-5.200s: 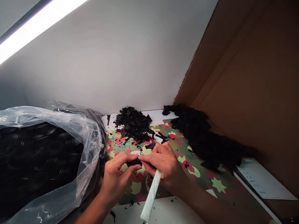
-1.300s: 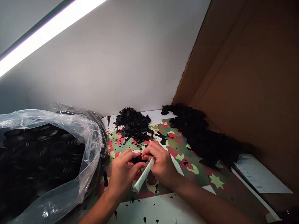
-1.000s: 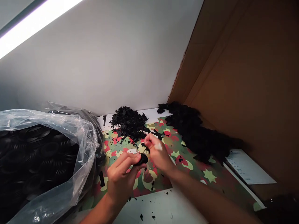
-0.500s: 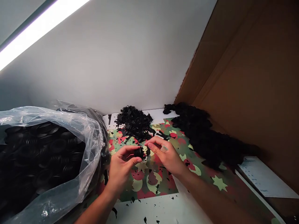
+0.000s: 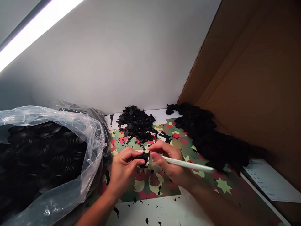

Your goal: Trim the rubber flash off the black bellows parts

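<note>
My left hand (image 5: 125,164) is closed on a small black ribbed rubber part (image 5: 143,158), pinched between thumb and fingers over the patterned sheet. My right hand (image 5: 170,161) grips a slim white-handled tool (image 5: 190,164) like a pen, its handle pointing out to the right. The tool's tip is at or close to the right side of the rubber part; its shape is too small to make out. Beyond my hands lies a heap of black rubber trimmings (image 5: 136,122). On the left, a clear plastic bag (image 5: 94,157) holds several similar black ribbed parts (image 5: 47,150).
A camouflage-patterned sheet (image 5: 150,185) covers the table, with black scraps strewn over it. Along the cardboard wall (image 5: 254,94) at the right runs a dark pile (image 5: 207,138). Nearby lies a white printed paper (image 5: 272,180). A lamp tube (image 5: 39,28) shines at upper left.
The white handle has swung into view, pointing right from my right hand. The rubber part has turned in my left hand, its ribs now less visible.
</note>
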Demonstrator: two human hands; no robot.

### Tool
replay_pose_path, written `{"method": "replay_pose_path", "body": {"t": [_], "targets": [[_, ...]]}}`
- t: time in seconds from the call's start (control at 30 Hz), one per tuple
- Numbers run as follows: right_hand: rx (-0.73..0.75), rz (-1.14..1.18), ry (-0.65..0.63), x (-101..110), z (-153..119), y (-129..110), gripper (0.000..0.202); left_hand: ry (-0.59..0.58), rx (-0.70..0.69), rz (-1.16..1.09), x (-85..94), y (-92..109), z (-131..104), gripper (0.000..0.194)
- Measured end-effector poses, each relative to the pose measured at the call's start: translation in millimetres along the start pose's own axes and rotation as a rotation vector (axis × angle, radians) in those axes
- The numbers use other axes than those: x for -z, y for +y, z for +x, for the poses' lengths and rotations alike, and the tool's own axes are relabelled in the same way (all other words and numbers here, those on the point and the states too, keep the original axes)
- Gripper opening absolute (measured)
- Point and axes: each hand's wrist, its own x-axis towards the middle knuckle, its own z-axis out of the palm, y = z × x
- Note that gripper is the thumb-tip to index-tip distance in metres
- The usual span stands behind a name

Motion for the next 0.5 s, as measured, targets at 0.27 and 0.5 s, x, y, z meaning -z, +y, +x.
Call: {"method": "replay_pose_path", "body": {"t": [0.27,0.5], "targets": [[0.245,-0.091,-0.106,-0.5,-0.7,4.4,0.009,-0.047,-0.084,0.163,7.5,1.1,4.6,0.009],[0.222,-0.114,-0.161,0.3,-3.5,6.0,0.007,-0.055,-0.092,0.196,7.5,-0.1,4.8,0.009]]}}
